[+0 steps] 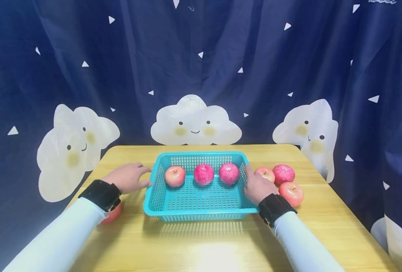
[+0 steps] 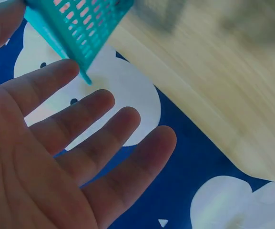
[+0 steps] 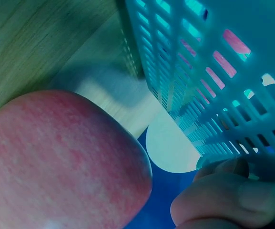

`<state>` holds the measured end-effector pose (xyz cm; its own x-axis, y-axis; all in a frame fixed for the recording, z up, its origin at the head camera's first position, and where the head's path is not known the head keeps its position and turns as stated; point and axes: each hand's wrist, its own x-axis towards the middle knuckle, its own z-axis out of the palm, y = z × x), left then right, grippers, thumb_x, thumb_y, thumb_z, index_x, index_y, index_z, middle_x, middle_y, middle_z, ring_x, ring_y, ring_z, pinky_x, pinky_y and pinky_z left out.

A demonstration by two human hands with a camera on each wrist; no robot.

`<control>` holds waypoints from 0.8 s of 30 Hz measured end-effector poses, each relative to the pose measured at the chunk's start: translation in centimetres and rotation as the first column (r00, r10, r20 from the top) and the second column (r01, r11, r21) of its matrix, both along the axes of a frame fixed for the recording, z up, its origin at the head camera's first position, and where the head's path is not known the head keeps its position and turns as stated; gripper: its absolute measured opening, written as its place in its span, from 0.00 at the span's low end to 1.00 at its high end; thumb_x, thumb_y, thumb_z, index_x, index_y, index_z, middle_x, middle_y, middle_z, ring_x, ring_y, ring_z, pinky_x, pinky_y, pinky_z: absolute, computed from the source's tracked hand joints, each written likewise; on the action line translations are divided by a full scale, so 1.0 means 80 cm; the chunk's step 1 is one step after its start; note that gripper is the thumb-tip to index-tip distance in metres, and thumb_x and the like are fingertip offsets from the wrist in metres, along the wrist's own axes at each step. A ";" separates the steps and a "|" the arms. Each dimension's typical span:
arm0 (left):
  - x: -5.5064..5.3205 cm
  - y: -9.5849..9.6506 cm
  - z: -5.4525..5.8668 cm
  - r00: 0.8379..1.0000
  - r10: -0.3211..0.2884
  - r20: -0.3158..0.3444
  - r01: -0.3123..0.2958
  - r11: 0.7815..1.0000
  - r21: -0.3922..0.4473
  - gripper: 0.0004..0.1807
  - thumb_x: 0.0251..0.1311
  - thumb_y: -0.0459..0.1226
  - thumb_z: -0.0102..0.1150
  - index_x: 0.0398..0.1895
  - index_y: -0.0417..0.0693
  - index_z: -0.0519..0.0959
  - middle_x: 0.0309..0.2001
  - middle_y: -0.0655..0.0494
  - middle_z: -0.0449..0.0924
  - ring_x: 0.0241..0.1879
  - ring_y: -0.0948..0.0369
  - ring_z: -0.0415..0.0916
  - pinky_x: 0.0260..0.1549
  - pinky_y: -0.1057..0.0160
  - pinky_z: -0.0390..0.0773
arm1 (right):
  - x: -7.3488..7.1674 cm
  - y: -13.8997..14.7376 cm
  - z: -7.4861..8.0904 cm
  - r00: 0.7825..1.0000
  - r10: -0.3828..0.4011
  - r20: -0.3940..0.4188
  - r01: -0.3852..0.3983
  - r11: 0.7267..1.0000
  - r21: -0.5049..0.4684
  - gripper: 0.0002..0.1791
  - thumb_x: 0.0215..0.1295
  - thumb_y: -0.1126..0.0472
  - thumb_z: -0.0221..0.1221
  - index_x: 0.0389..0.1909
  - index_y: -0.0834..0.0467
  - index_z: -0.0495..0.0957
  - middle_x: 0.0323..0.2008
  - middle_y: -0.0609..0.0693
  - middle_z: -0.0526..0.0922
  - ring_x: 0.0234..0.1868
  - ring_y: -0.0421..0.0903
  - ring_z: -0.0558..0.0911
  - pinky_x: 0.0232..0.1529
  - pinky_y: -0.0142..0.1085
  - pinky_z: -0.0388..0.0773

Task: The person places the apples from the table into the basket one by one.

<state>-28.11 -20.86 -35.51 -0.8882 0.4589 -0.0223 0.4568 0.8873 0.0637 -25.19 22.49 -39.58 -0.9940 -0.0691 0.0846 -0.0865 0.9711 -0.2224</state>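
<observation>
Here, behind the turquoise plastic basket [image 1: 201,216], hangs a navy curtain [image 1: 221,34] printed with smiling white clouds [image 1: 195,120]. Beneath the basket spreads a light wooden table [image 1: 173,249]. At the basket's left rim, the left hand [image 1: 129,178] has its fingers extended and spread; whether they touch is unclear. The right hand [image 1: 259,187] grips the right rim. Three red apples [image 1: 203,175] sit inside the basket, three more apples [image 1: 284,174] cluster to its right, and a partly hidden apple [image 1: 114,215] lies to its left.

Apple [image 1: 114,215] partly hidden behind left wristband [image 1: 100,194]; lettering [image 1: 382,1] cut by top edge; left-wrist view crops basket [image 2: 75,40]
</observation>
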 end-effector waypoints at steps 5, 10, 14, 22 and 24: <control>0.020 -0.022 -0.008 0.999 0.038 0.005 -0.038 0.999 0.034 0.33 0.66 0.58 0.58 0.63 0.43 0.78 0.58 0.37 0.77 0.59 0.39 0.74 0.57 0.36 0.72 | -0.001 0.000 0.000 1.000 -0.002 0.007 0.002 1.000 -0.004 0.42 0.64 0.61 0.58 0.78 0.63 0.53 0.52 0.67 0.81 0.39 0.60 0.85 0.32 0.54 0.81; 0.039 -0.047 -0.021 0.994 0.104 0.027 -0.104 0.995 0.006 0.35 0.59 0.60 0.63 0.61 0.44 0.80 0.55 0.38 0.78 0.55 0.39 0.76 0.52 0.36 0.75 | -0.003 0.000 0.000 1.000 0.000 0.013 0.001 1.000 -0.004 0.42 0.65 0.61 0.57 0.78 0.63 0.52 0.54 0.68 0.80 0.43 0.61 0.85 0.35 0.55 0.82; 0.048 -0.063 -0.029 0.987 0.152 0.051 -0.152 0.988 0.005 0.37 0.56 0.61 0.65 0.60 0.44 0.80 0.55 0.35 0.77 0.55 0.37 0.75 0.49 0.36 0.75 | -0.004 0.001 0.000 1.000 -0.006 0.013 0.006 1.000 -0.001 0.42 0.65 0.60 0.57 0.78 0.62 0.52 0.54 0.68 0.80 0.43 0.61 0.85 0.34 0.55 0.81; 0.060 -0.077 -0.042 0.980 0.182 0.076 -0.182 0.983 0.001 0.35 0.52 0.56 0.70 0.59 0.46 0.79 0.51 0.42 0.79 0.45 0.46 0.79 0.41 0.42 0.80 | -0.003 0.002 -0.001 1.000 -0.011 0.015 0.011 1.000 -0.007 0.42 0.65 0.60 0.58 0.78 0.62 0.53 0.52 0.67 0.81 0.38 0.58 0.85 0.29 0.51 0.80; 0.062 -0.078 -0.045 0.978 0.193 0.081 -0.194 0.981 0.005 0.34 0.52 0.53 0.69 0.60 0.46 0.79 0.50 0.44 0.79 0.40 0.50 0.78 0.35 0.48 0.79 | -0.003 0.003 -0.001 1.000 -0.011 0.015 0.011 1.000 -0.010 0.42 0.65 0.61 0.57 0.78 0.62 0.52 0.52 0.67 0.81 0.38 0.59 0.85 0.29 0.51 0.80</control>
